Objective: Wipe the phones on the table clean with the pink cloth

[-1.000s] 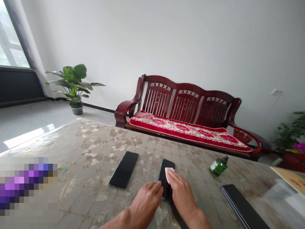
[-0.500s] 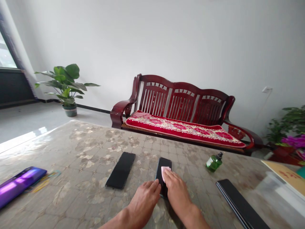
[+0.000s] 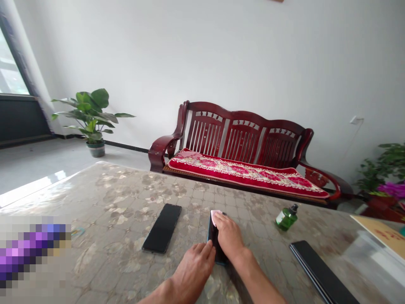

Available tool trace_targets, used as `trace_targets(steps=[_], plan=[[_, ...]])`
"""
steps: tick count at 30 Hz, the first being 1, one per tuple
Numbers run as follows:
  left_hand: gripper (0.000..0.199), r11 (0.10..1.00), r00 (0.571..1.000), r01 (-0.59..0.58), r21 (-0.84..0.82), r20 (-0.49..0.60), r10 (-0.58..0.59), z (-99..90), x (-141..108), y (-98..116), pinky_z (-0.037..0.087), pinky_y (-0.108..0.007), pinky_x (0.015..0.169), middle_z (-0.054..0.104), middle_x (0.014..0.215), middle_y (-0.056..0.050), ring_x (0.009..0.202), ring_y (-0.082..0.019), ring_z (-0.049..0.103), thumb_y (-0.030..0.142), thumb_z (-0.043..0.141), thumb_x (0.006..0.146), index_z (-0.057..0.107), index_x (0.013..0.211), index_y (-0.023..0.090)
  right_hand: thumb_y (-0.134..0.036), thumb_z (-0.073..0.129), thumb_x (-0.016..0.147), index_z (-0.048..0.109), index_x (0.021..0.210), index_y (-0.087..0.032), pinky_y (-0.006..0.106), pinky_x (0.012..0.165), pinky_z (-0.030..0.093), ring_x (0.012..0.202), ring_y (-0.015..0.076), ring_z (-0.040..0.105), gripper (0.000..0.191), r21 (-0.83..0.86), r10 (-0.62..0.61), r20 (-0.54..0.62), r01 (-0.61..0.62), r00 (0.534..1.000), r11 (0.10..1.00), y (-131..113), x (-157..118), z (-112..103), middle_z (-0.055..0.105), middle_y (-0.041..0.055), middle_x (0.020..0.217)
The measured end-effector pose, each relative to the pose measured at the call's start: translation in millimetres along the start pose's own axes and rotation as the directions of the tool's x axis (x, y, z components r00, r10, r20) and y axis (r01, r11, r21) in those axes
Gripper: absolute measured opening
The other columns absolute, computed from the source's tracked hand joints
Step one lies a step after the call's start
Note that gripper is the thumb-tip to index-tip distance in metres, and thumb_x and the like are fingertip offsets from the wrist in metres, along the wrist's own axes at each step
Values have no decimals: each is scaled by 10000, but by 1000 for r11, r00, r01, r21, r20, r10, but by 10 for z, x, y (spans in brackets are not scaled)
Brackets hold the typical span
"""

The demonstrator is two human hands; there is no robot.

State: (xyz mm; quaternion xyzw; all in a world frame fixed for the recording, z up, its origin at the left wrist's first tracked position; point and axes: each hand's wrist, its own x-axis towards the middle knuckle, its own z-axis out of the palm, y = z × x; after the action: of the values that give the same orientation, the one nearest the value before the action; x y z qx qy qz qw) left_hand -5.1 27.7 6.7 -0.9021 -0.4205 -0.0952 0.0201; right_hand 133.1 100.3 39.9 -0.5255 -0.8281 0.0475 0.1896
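Note:
A black-screened smartphone (image 3: 220, 254) lies flat on the table between my hands, partly covered by them. With its fingers held together, my left hand (image 3: 195, 267) presses against the phone's left edge. Under the fingertips of my right hand (image 3: 230, 237) is a small pale pink cloth (image 3: 214, 217), pressed on the upper part of the screen. A second smartphone (image 3: 162, 228), screen dark, lies to the left, apart from both hands.
A green bottle (image 3: 286, 218) with a black top stands to the right. Nearer, dark phone-like slabs (image 3: 322, 270) lie stacked beside a clear container (image 3: 370, 249). A blurred purple object (image 3: 28, 251) is at far left. Beyond the patterned table (image 3: 110, 236) stands a wooden bench (image 3: 243, 135).
My right hand has slid the pink cloth up the screen toward the phone's far end. My left hand stays at the phone's edge. The view has shifted slightly.

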Motion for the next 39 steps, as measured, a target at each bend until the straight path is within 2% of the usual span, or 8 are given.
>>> trace_targets(steps=[7, 12, 16, 24, 29, 32, 35, 39], plan=[[136, 999, 994, -35, -20, -107, 33, -22, -31, 12, 526, -293, 735, 648, 918, -63, 794, -196, 627, 55, 510, 900, 604, 875, 150, 15, 393, 830, 571, 1319, -199, 324, 1063, 429, 1254, 174, 532, 563, 43, -184, -4, 184, 983, 982, -80, -529, -73, 593, 54, 1336], [119, 998, 998, -35, -57, -56, 32, -100, -67, 66, 513, -271, 730, 632, 900, -53, 780, -182, 611, 64, 519, 904, 583, 873, 160, 24, 359, 842, 619, 1263, -210, 384, 1088, 395, 1235, 187, 551, 548, -1, -104, 35, 104, 994, 995, 7, -440, -138, 616, 51, 1309], [89, 995, 999, -13, -96, -44, 9, -97, -79, 60, 501, -275, 792, 618, 931, -62, 839, -185, 601, 114, 506, 915, 574, 927, 170, 33, 365, 823, 624, 1259, -170, 389, 1088, 392, 1246, 209, 541, 546, -81, -16, -2, 16, 1000, 997, 74, -331, -104, 594, 95, 1326], [115, 993, 999, 7, -119, 41, -3, -110, -58, 46, 515, -320, 813, 633, 980, -74, 868, -221, 607, 121, 577, 845, 592, 951, 163, 57, 357, 777, 578, 1316, -195, 338, 1039, 450, 1213, 197, 570, 635, -80, -111, 23, 112, 994, 990, 96, -765, -60, 607, 65, 1317], [127, 991, 1000, -4, -133, -8, 3, -104, -75, 45, 501, -288, 817, 620, 964, -65, 857, -195, 597, 101, 501, 903, 590, 952, 177, 61, 325, 781, 610, 1279, -173, 368, 1065, 427, 1203, 201, 579, 620, -80, -10, 33, 13, 999, 997, 98, -550, -188, 620, 78, 1298], [131, 992, 1000, -5, -124, -28, 2, -103, -75, 46, 500, -280, 817, 624, 955, -56, 848, -187, 601, 100, 496, 917, 593, 949, 182, 57, 329, 799, 633, 1250, -153, 341, 1051, 442, 1189, 199, 590, 583, -100, 23, 32, -20, 999, 995, 74, -479, -193, 641, 94, 1267], [135, 996, 999, 7, -90, -33, -10, -78, -59, 46, 511, -275, 790, 640, 931, -41, 825, -185, 616, 78, 517, 911, 598, 936, 183, 72, 339, 789, 592, 1299, -147, 334, 1028, 470, 1203, 211, 579, 609, -151, 2, 27, 2, 1000, 989, 44, -640, -109, 615, 96, 1301], [144, 997, 999, 12, -80, -49, -16, -50, -47, 41, 519, -278, 766, 650, 907, -24, 811, -188, 625, 55, 544, 893, 606, 916, 184, 79, 351, 767, 526, 1361, -161, 340, 1025, 482, 1232, 212, 554, 664, -166, -118, -49, 109, 992, 980, 20, -965, 17, 569, 82, 1357]])
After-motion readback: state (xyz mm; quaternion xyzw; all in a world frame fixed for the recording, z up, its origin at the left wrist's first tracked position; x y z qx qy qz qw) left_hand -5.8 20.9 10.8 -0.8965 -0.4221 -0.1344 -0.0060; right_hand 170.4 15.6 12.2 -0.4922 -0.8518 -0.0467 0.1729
